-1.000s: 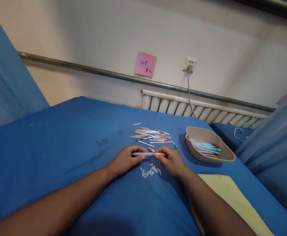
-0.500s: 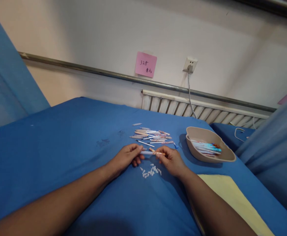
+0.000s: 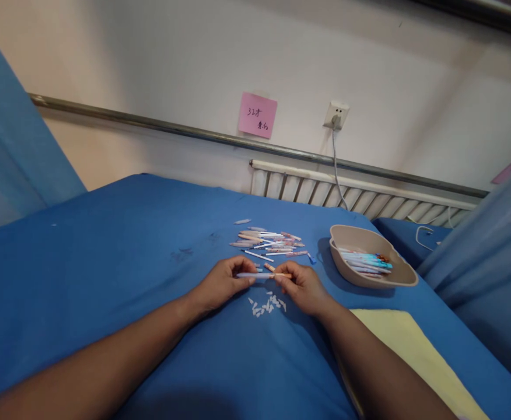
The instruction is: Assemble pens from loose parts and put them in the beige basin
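Observation:
Between my two hands a slim pen point(image 3: 262, 275) lies level, pale along its left part and orange-brown at its right end. My left hand point(image 3: 229, 281) pinches the pale part, fingers closed. My right hand point(image 3: 301, 286) grips the orange-brown end between thumb and fingers. Just beyond the hands is a loose pile of pen barrels and white refills point(image 3: 273, 242). A small patterned piece point(image 3: 269, 267) lies right behind the held pen. Closer to me, several small white cone-shaped tips point(image 3: 268, 305) are scattered on the blue sheet point(image 3: 159, 233).
To the right stands a beige basin point(image 3: 406, 277) with several pens point(image 3: 367, 262) in it. A yellow sheet point(image 3: 406, 344) lies under and beside my right forearm. Along the wall are a radiator point(image 3: 299, 188), a metal rail point(image 3: 185, 133) and a plugged-in cable point(image 3: 336, 163). Blue curtains hang at both sides.
My left fingers have shifted along the pale part and now close on it with the thumb in front. The pen lies a little more level. My right hand keeps its grip.

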A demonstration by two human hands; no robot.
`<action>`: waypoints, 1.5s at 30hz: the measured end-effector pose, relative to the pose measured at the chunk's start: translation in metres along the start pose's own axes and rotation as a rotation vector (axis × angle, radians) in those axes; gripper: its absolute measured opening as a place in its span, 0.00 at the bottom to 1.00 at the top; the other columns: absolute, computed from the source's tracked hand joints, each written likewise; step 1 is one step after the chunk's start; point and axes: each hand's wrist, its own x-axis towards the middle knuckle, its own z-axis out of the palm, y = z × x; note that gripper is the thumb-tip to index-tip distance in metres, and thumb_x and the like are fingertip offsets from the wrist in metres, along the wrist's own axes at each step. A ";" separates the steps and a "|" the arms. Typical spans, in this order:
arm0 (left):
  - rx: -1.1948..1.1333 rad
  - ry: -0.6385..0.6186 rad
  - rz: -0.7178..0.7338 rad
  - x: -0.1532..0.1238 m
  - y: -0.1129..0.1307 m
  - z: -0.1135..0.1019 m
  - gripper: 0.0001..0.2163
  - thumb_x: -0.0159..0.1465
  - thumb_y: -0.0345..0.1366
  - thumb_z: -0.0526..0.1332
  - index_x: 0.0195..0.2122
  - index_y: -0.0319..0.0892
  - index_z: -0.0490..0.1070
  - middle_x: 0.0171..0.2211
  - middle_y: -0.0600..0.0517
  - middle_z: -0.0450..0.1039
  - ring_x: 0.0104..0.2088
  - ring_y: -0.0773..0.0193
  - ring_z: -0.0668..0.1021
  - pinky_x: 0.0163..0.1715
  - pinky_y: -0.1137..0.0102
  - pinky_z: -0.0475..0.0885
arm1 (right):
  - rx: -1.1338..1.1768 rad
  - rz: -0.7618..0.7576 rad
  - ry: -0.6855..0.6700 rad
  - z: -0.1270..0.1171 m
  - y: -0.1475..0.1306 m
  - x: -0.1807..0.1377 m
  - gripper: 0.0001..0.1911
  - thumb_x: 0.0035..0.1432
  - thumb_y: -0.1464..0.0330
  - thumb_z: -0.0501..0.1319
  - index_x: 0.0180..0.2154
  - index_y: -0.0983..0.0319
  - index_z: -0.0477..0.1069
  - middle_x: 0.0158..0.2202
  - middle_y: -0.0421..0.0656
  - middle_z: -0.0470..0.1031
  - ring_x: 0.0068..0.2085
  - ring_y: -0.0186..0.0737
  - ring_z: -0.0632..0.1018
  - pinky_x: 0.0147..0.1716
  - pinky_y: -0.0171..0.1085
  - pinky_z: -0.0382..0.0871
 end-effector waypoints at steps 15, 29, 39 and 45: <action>0.472 -0.296 0.185 -0.009 0.017 -0.007 0.11 0.61 0.42 0.54 0.37 0.45 0.74 0.34 0.53 0.75 0.35 0.61 0.74 0.37 0.73 0.65 | -0.152 -0.164 -0.087 0.006 -0.023 -0.003 0.08 0.59 0.66 0.55 0.37 0.58 0.72 0.29 0.38 0.75 0.30 0.33 0.74 0.33 0.31 0.65; 0.113 -0.115 -0.050 0.005 0.001 -0.006 0.18 0.55 0.49 0.60 0.37 0.39 0.70 0.30 0.52 0.72 0.30 0.64 0.72 0.33 0.71 0.68 | -0.738 0.326 0.094 -0.055 0.028 0.008 0.09 0.53 0.62 0.61 0.31 0.62 0.72 0.29 0.47 0.76 0.32 0.41 0.75 0.28 0.35 0.57; 0.088 -0.129 -0.044 0.005 -0.004 -0.006 0.18 0.53 0.48 0.61 0.38 0.39 0.71 0.30 0.52 0.72 0.29 0.64 0.72 0.33 0.71 0.68 | -0.152 0.188 0.335 -0.040 0.020 0.014 0.08 0.52 0.64 0.60 0.33 0.61 0.67 0.26 0.41 0.73 0.28 0.37 0.74 0.29 0.34 0.64; 0.099 -0.166 -0.014 0.002 -0.003 -0.005 0.13 0.56 0.45 0.60 0.33 0.40 0.71 0.29 0.53 0.71 0.31 0.64 0.72 0.34 0.72 0.67 | 0.675 0.116 0.374 -0.028 -0.003 0.016 0.18 0.44 0.59 0.67 0.35 0.61 0.66 0.28 0.39 0.75 0.29 0.35 0.76 0.29 0.34 0.68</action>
